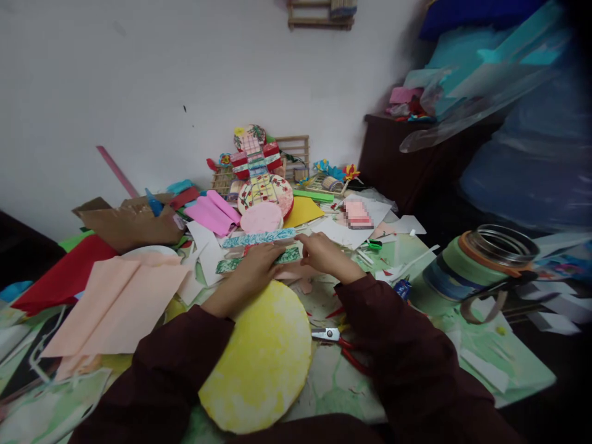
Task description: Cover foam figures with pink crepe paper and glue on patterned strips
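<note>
Both hands reach to the middle of the cluttered table. My left hand (253,271) lies over a green-and-white patterned strip (227,266), palm down, its fingertips small and partly hidden. My right hand (322,251) has curled fingers near the right end of a blue-and-white patterned strip (259,237); whether it grips anything is not clear. Just beyond the strips is a pink disc (261,217). A large yellow disc (261,364) lies partly under my left forearm. Scissors with red handles (329,335) rest at its right edge.
A green jar (456,271) without a lid stands at the right. Peach paper (120,302), red paper (69,271) and a brown bag (132,225) fill the left. Decorated round and boxy pieces (256,160) stand at the back by the wall. Paper scraps lie around.
</note>
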`<control>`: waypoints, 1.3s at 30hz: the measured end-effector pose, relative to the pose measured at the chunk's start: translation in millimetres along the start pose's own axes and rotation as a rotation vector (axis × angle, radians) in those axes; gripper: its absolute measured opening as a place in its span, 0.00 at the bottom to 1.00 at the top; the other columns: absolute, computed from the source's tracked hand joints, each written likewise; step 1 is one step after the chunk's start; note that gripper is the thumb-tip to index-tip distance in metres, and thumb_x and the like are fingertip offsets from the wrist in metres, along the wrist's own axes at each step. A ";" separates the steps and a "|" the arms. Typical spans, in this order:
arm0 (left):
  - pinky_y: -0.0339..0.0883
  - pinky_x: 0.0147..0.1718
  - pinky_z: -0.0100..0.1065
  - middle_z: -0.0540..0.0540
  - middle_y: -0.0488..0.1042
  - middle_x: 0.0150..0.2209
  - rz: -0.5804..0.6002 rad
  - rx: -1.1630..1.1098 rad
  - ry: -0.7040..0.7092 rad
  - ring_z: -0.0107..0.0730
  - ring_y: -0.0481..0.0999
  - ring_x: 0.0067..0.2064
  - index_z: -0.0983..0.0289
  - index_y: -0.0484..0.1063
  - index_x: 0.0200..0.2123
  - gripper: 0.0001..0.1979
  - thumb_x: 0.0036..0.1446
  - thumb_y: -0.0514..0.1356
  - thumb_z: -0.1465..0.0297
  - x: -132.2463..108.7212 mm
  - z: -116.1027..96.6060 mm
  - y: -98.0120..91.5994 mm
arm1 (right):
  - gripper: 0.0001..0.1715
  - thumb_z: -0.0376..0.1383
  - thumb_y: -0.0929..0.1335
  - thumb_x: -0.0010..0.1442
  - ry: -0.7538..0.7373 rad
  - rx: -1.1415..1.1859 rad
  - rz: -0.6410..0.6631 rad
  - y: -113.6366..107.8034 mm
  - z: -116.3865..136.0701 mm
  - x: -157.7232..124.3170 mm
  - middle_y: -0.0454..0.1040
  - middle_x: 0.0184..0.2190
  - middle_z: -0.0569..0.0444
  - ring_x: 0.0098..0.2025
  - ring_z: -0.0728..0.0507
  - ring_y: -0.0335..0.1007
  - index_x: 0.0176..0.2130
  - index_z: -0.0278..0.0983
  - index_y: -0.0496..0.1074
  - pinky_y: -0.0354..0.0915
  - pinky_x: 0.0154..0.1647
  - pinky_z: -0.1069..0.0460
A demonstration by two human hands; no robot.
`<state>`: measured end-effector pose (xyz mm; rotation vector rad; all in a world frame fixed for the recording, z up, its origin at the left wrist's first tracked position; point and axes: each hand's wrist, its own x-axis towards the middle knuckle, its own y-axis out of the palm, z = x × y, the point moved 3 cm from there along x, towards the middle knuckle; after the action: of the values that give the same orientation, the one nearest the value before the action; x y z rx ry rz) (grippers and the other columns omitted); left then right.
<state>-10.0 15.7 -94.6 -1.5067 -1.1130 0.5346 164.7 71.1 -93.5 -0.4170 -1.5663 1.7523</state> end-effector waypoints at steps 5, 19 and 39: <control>0.60 0.55 0.48 0.59 0.73 0.52 0.004 0.021 -0.013 0.46 0.69 0.54 0.58 0.68 0.55 0.19 0.60 0.57 0.70 -0.3 4.2 3.4 | 0.16 0.33 0.74 0.53 -0.047 0.013 0.010 -14.3 -6.7 -3.4 0.79 0.33 0.54 0.37 0.45 0.72 0.43 0.37 0.74 0.53 0.36 0.54; 0.59 0.55 0.46 0.62 0.73 0.54 0.066 0.015 -0.062 0.50 0.69 0.55 0.60 0.68 0.56 0.25 0.56 0.64 0.63 3.3 -6.0 -5.0 | 0.06 0.31 0.70 0.55 -0.133 0.024 0.034 -15.3 -2.8 -0.4 0.79 0.30 0.52 0.35 0.45 0.70 0.32 0.38 0.79 0.52 0.35 0.53; 0.59 0.54 0.48 0.61 0.74 0.50 0.015 -0.108 -0.098 0.49 0.69 0.52 0.59 0.71 0.53 0.20 0.56 0.62 0.68 5.8 2.7 -0.7 | 0.04 0.35 0.73 0.54 -0.127 0.024 -0.025 -9.5 -4.4 0.1 0.78 0.29 0.51 0.33 0.45 0.68 0.31 0.36 0.79 0.50 0.32 0.52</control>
<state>-9.8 22.0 -93.2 -1.5974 -1.2237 0.5717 170.5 74.1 -85.3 -0.2779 -1.6302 1.8067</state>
